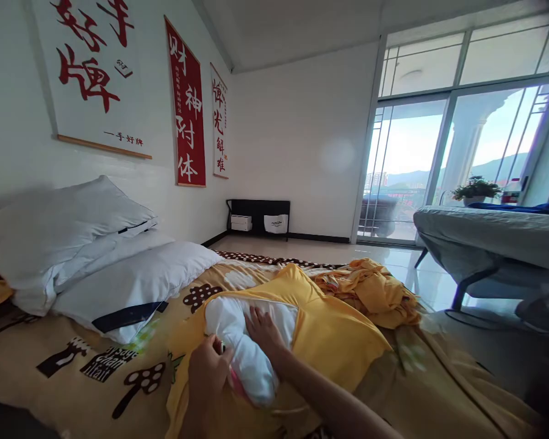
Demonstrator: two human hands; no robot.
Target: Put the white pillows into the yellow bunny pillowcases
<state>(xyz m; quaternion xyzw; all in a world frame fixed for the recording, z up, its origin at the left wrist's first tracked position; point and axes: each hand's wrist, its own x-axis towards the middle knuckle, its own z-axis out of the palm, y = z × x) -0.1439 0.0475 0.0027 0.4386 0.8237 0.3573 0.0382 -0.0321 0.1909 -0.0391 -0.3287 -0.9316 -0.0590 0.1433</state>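
Note:
A yellow pillowcase (332, 323) lies spread on the bed, with a wide opening that faces me. Inside that opening a white pillow (252, 369) shows, bunched and partly covered by the cloth. My left hand (210, 364) is closed on the left edge of the pillowcase's opening, its fingers curled in a pinch. Fingers stretched out, my right hand (264, 329) presses on top of the pillow, within the opening. A small pink patch (240, 385) peeks out beside the pillow, close to my left hand. The pillow's far end is hidden under the yellow cloth.
White pillows (137, 286) are piled at the left by the wall. Crumpled yellow fabric (370, 289) lies beyond the pillowcase on the patterned bedsheet (119, 372). A covered table (494, 228) bearing a potted plant (476, 189) stands at right, near glass doors.

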